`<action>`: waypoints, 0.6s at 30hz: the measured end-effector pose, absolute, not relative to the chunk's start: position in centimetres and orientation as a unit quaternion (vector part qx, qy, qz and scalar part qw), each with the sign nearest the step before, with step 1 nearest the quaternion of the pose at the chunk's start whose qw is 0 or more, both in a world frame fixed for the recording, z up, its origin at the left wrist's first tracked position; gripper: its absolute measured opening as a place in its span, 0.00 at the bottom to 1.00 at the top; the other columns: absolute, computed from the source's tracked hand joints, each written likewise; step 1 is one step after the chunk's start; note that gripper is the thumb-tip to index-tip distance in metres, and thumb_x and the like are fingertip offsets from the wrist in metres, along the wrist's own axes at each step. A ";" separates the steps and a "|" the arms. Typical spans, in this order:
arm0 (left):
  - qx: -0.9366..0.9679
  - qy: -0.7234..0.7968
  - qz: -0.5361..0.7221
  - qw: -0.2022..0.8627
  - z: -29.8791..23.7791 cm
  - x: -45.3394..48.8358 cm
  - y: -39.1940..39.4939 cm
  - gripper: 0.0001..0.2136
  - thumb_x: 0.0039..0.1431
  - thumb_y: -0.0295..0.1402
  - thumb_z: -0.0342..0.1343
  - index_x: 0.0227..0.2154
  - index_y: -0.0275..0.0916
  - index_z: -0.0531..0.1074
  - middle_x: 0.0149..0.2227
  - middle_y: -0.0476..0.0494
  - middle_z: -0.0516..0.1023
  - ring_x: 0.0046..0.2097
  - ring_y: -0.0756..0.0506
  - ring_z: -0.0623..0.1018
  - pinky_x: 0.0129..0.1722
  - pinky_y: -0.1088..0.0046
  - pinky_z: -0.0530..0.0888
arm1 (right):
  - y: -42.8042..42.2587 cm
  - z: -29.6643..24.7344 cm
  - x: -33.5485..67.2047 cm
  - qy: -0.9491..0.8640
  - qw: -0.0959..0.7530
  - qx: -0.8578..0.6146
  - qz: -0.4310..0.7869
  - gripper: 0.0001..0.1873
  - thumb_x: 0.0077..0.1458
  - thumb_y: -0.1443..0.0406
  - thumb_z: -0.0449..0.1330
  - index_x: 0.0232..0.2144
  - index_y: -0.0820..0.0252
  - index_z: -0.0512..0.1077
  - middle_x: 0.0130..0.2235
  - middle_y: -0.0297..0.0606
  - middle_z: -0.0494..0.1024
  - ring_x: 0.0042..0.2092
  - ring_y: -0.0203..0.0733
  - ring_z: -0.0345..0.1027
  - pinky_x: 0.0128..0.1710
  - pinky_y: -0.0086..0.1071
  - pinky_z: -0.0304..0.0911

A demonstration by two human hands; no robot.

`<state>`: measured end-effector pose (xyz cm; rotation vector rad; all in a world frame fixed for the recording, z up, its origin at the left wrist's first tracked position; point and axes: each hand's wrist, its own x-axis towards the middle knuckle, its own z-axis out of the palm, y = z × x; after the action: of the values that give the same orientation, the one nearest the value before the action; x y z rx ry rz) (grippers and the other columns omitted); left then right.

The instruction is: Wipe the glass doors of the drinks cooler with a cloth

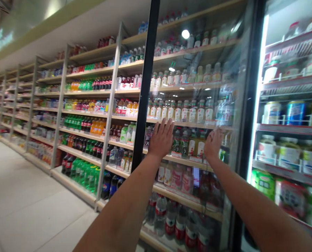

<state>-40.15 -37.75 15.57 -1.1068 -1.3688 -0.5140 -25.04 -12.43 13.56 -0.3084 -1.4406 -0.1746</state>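
Note:
A tall glass door (192, 94) with a black frame stands swung out in front of me. My left hand (161, 138) lies against the glass, palm forward and fingers stretched upward. Farther right, my right hand (213, 142) is also at the glass. Its fingers are bent and slightly blurred, and I see nothing held in it. Bottles of drink (180, 145) show through the pane behind the hands, along with light reflections. The black door edge (146, 80) runs just left of my left hand.
A lit cooler (289, 129) holds cans, bottles and bright packs on wire-fronted shelves at the right. Long wooden shelves (82, 112) of soft drinks stretch away to the left. Pale tiled floor (40, 196) runs alongside them.

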 end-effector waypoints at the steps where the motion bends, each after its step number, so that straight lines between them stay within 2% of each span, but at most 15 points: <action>1: -0.481 -0.589 -0.225 0.609 15.6 -40.2 -37.7 0.27 0.70 0.32 0.43 0.70 0.34 0.52 0.72 0.40 0.51 0.73 0.37 0.46 0.72 0.48 0.50 | -13.7 13.3 -25.9 -0.654 0.738 -0.141 -0.083 0.32 0.69 0.58 0.40 0.69 0.66 0.53 0.68 0.57 0.59 0.72 0.58 0.44 0.68 0.68 0.44; 2: -0.482 -0.586 -0.227 0.611 15.6 -40.3 -37.7 0.27 0.70 0.32 0.44 0.70 0.35 0.52 0.72 0.40 0.51 0.73 0.37 0.46 0.71 0.48 0.51 | -15.1 13.0 -26.6 -0.664 0.730 -0.131 -0.092 0.31 0.69 0.58 0.42 0.69 0.63 0.54 0.68 0.53 0.61 0.72 0.55 0.44 0.69 0.63 0.47; 5: -0.482 -0.576 -0.227 0.619 15.7 -40.5 -37.6 0.27 0.70 0.32 0.44 0.70 0.34 0.52 0.72 0.39 0.51 0.73 0.36 0.46 0.71 0.46 0.51 | -19.3 12.8 -28.4 -0.723 0.677 -0.030 -0.138 0.29 0.69 0.62 0.43 0.70 0.61 0.54 0.69 0.46 0.61 0.74 0.48 0.38 0.71 0.56 0.48; 9: -0.478 -0.573 -0.222 0.628 15.9 -40.6 -37.5 0.26 0.70 0.31 0.44 0.69 0.32 0.54 0.71 0.37 0.52 0.73 0.35 0.46 0.71 0.45 0.52 | -21.7 16.3 -29.1 -0.747 0.637 0.042 -0.185 0.29 0.70 0.65 0.42 0.70 0.58 0.53 0.69 0.40 0.62 0.74 0.42 0.41 0.73 0.49 0.46; 14: -0.476 -0.567 -0.221 0.636 16.0 -40.6 -37.5 0.27 0.69 0.32 0.45 0.69 0.34 0.54 0.71 0.38 0.52 0.73 0.36 0.46 0.71 0.45 0.52 | -16.9 22.7 -27.9 -0.717 0.679 -0.044 -0.152 0.29 0.70 0.63 0.41 0.70 0.59 0.54 0.69 0.42 0.61 0.72 0.44 0.45 0.73 0.53 0.43; 18: -0.481 -0.565 -0.227 0.630 16.0 -40.5 -37.4 0.29 0.68 0.32 0.45 0.71 0.37 0.50 0.72 0.38 0.52 0.73 0.36 0.47 0.70 0.44 0.52 | -10.2 22.1 -24.9 -0.663 0.731 -0.142 -0.079 0.30 0.67 0.62 0.43 0.68 0.64 0.57 0.68 0.51 0.62 0.71 0.52 0.49 0.71 0.59 0.44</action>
<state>-40.53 -37.42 16.01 -1.1019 -1.2948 -0.5194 -24.90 -10.15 22.08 -0.3135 -1.4593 -0.1737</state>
